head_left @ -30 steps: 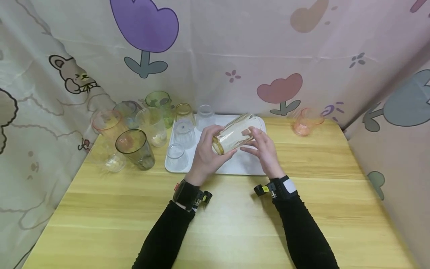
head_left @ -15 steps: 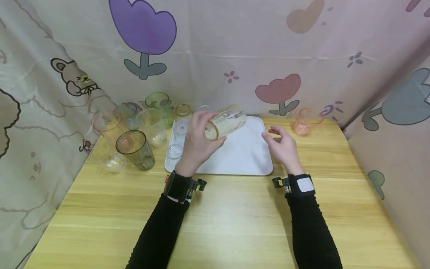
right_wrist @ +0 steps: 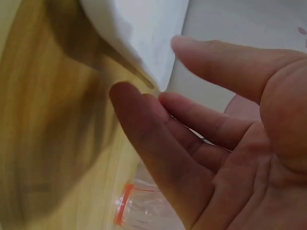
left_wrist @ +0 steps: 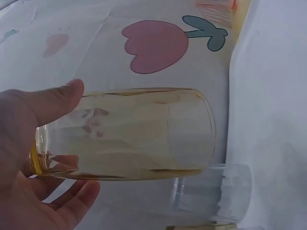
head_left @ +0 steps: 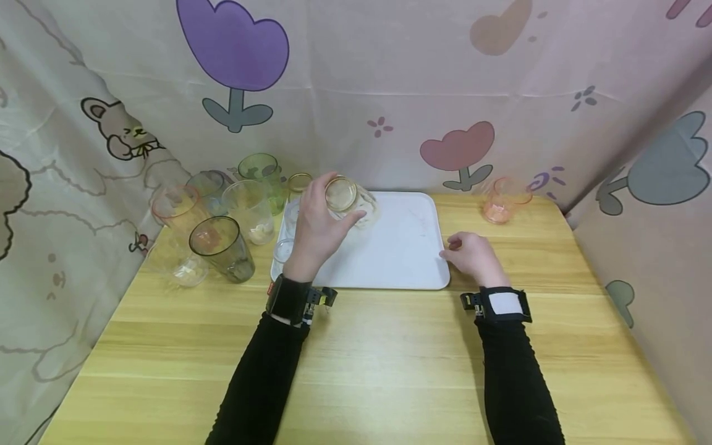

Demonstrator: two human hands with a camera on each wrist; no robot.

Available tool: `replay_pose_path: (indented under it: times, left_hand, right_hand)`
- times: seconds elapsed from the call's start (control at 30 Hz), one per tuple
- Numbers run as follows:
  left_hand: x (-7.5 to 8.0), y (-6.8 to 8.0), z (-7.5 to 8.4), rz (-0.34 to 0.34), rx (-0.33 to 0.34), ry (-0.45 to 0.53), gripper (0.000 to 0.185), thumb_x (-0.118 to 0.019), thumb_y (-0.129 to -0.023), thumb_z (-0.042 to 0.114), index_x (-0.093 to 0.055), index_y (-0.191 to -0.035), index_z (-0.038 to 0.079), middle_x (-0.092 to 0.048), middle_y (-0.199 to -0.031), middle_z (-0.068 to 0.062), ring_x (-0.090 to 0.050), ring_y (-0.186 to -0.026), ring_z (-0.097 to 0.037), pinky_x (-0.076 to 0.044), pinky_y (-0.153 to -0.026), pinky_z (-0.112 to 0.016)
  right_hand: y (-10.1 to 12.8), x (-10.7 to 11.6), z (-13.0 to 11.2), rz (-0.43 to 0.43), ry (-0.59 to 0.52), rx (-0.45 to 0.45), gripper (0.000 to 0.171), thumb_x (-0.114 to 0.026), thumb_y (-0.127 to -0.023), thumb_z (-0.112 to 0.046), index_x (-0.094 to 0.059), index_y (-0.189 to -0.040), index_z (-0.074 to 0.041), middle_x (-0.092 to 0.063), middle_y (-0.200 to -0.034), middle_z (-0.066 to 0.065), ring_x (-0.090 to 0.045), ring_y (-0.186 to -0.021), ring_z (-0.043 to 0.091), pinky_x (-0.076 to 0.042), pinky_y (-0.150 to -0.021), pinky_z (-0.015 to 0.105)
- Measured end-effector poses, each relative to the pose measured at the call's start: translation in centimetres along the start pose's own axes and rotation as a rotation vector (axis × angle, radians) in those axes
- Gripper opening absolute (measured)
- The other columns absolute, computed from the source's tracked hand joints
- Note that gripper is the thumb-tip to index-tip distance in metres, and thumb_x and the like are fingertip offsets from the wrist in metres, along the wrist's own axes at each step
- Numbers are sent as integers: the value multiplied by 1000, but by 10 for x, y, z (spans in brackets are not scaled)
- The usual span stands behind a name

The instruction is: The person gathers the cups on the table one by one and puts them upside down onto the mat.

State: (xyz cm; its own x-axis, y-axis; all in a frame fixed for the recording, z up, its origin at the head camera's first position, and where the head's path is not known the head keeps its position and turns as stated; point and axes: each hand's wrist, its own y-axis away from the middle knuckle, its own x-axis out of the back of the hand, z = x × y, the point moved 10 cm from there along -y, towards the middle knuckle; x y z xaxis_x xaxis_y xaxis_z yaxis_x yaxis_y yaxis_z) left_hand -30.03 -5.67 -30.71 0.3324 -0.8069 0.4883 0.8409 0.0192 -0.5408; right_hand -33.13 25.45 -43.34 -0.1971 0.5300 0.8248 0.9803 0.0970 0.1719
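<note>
My left hand [head_left: 317, 232] grips a tall amber-tinted drinking glass [head_left: 361, 207] above the back of a white tray [head_left: 395, 247]. Thumb and fingers curl round the narrower, darker amber end, which faces up. In the left wrist view, the glass [left_wrist: 139, 134] stretches from the palm towards the tray, and a clear glass [left_wrist: 216, 191] stands close beside it. My right hand [head_left: 475, 256], holding nothing, hovers at the tray's right edge with relaxed, bent fingers. Along the tray's left side are clear glasses [head_left: 283, 250] and another amber one [head_left: 300, 182], partly hidden by the left hand.
Left of the tray, several glasses crowd the wooden table [head_left: 389, 358], among them a grey one [head_left: 222, 250], a green one [head_left: 267, 179] and a pink-rimmed one [head_left: 178, 207]. An orange-pink glass [head_left: 500, 204] is at the back right. A patterned curtain [head_left: 345, 93] hangs behind.
My left hand has carried the amber glass left and turned it from slanted to more upright, thick end up. My right hand has left the glass and moved right to the tray's edge.
</note>
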Motion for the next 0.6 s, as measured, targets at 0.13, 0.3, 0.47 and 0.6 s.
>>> replay_pose_path:
  times: [0.13, 0.3, 0.47, 0.6]
  left_hand:
    - [-6, 1, -12, -9, 62, -8, 88, -91, -81, 24, -42, -150, 1, -53, -147, -17, -48, -134, -38, -41, -111, -52]
    - [-14, 3, -22, -22, 99, -25, 83, -90, -82, 23, -44, -149, 5, -54, -147, -15, -45, -137, -37, -40, -112, -52]
    - [-24, 3, -31, -40, 120, -40, 81, -89, -82, 19, -46, -150, 7, -56, -146, -16, -45, -136, -38, -40, -111, -52]
    - [-31, 4, -40, -68, 160, -55, 82, -88, -84, 19, -44, -152, 7, -56, -143, -18, -45, -132, -39, -43, -107, -52]
  right_hand:
    - [-2, -5, 2, -11, -4, 3, 41, -69, -98, -13, -62, -129, 12, -69, -121, 29, -65, -110, 41, -54, -95, 53]
    - [-3, -12, 2, -48, -33, -1, 40, -68, -96, -7, -61, -130, 14, -68, -121, 30, -68, -103, 36, -60, -83, 40]
    - [-5, -13, 3, -45, -30, -5, 38, -68, -95, -4, -62, -129, 14, -69, -118, 28, -68, -97, 33, -60, -76, 34]
    - [-5, -14, 4, -49, -37, -17, 38, -68, -96, -4, -61, -130, 13, -69, -118, 28, -68, -97, 32, -60, -75, 33]
